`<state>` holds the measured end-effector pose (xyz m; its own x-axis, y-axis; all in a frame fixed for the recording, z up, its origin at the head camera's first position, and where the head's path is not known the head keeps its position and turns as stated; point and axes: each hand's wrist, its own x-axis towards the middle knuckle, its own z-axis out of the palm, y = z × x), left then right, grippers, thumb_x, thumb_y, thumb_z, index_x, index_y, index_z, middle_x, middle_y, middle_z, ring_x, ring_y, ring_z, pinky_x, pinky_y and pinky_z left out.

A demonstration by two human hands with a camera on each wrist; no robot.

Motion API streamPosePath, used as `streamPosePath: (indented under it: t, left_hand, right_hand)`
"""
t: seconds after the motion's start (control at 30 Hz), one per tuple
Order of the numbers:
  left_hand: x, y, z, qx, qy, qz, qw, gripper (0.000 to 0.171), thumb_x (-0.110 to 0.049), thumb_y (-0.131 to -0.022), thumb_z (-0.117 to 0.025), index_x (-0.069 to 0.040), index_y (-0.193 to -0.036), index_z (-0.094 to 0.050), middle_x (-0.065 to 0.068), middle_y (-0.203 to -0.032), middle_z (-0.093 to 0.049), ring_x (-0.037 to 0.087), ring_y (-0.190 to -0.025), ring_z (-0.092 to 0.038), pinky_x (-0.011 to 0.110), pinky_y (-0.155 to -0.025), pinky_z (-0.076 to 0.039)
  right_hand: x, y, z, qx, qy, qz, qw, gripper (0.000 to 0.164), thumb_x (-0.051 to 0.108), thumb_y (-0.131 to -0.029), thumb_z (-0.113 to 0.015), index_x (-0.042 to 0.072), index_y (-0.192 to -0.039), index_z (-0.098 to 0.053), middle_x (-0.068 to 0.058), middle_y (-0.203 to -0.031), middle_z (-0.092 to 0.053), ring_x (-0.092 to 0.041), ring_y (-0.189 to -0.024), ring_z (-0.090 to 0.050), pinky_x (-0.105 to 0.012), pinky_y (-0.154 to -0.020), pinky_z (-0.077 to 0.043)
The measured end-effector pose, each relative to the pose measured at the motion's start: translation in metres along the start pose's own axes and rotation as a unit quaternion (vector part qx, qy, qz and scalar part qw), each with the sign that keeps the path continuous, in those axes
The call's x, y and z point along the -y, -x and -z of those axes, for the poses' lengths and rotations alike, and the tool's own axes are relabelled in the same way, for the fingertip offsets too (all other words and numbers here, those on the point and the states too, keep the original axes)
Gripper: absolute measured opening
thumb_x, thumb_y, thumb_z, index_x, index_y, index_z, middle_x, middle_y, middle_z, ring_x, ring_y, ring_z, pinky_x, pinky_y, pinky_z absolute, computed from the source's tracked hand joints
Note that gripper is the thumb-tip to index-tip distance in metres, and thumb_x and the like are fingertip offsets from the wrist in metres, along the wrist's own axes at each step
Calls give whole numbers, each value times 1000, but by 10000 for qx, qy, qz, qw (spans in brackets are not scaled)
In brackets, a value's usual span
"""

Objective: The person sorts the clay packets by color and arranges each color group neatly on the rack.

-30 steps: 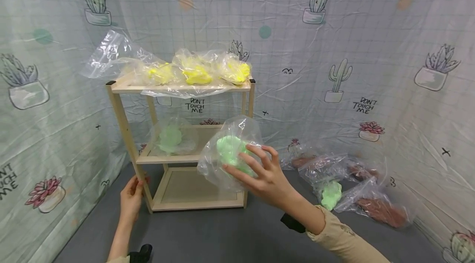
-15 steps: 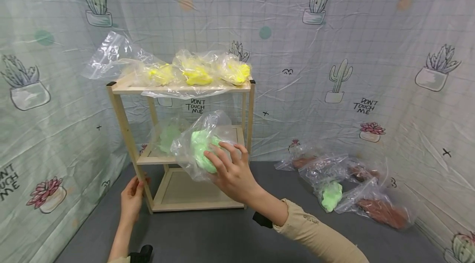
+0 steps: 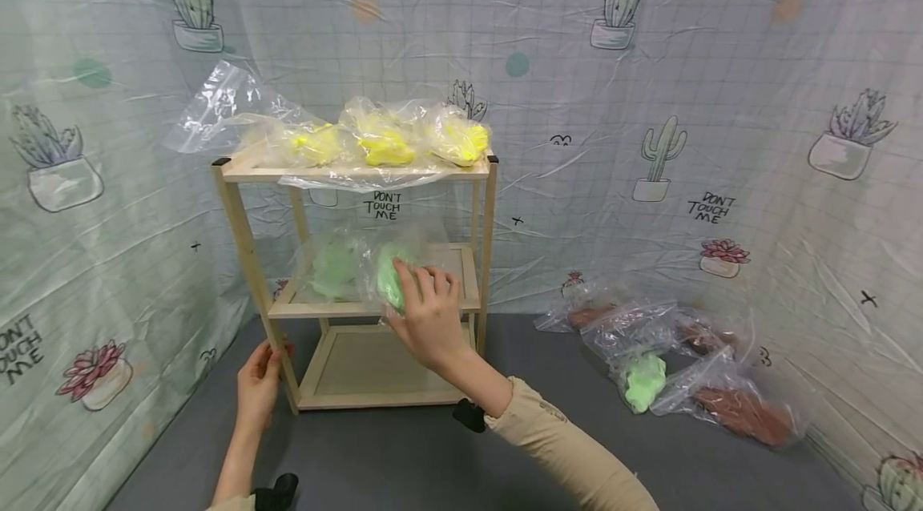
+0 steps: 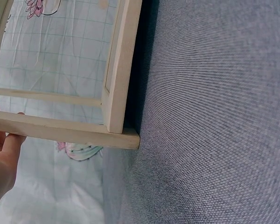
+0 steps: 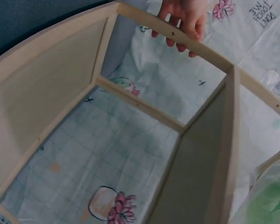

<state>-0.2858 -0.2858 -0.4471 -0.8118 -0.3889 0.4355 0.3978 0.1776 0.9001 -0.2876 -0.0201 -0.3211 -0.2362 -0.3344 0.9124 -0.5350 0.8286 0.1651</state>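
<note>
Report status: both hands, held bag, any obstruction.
Left hand grips rack post. Right hand holds green-filled bag at middle shelf. Second green-filled bag close on its left, might snag.

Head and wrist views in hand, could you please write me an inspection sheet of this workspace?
Surface: dark grey table; shelf stands on it.
Job's things: held green bag at the middle tier, contact unclear; second green bag left of it; yellow bags on the top tier.
Clutter: brown bags and third green bag bunched on the table, right.
Hands: left hand grips left front post; right hand holds its bag.
Cables: nothing seen.
Surroundings: cactus-print curtain behind and at both sides.
</note>
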Motion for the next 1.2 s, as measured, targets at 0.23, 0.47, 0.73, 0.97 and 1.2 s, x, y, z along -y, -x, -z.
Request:
streamPosePath:
  t: [0.23,0.47,0.73,0.97,1.2]
  left_hand:
    - [1,-1,-1,-32,124,-107,9999,33,-13,-93,-45,9,-117,-49,-22,-85,-62,-10,-82,-59,8,-65,-43]
    - [2,-1,0,1,117,-98,9999,33,-13,-92,-45,7,-117,-50,-22,-86,-62,-9,-83,-59,9,-66,-43]
    - [1,-1,-1,-38,-2,-69,10000,34,-13,-92,-44,9,-117,-49,-23,-85,-62,-9,-81,-58,9,-65,-42]
    - [0,0,1,-23,104,-4,9999,35,-14,-93,-44,9,-118,-48,-24,-85,-62,-11,-82,-58,8,-66,-42]
    - [1,-1,-1,27,176,-4,9998,36,-15,-93,-44,10,-119,-47,-24,-86,-62,-12,-83,-59,6,-68,-43]
  right_hand:
    - [2,0,-20,-8,221,-247,9994,57,41,-77,-65,12,-123,-49,-3,-103,-58,-20,-91,-53,-36,-75,-41]
    - [2,0,-32,17,654,-371,9972,53,44,-82,-59,14,-124,-49,-3,-102,-57,-20,-88,-51,-35,-72,-39]
    - [-5,13,-29,465,539,-250,9972,59,49,-82,-55,15,-129,-41,-9,-113,-50,-22,-94,-52,-40,-73,-39]
    - [-11,26,-27,638,192,144,9977,64,40,-83,-55,11,-136,-33,-15,-121,-44,-25,-103,-49,-43,-74,-38]
    - [-18,23,-27,167,270,312,9990,54,30,-81,-62,19,-130,-42,-14,-115,-49,-26,-99,-51,-42,-72,-40]
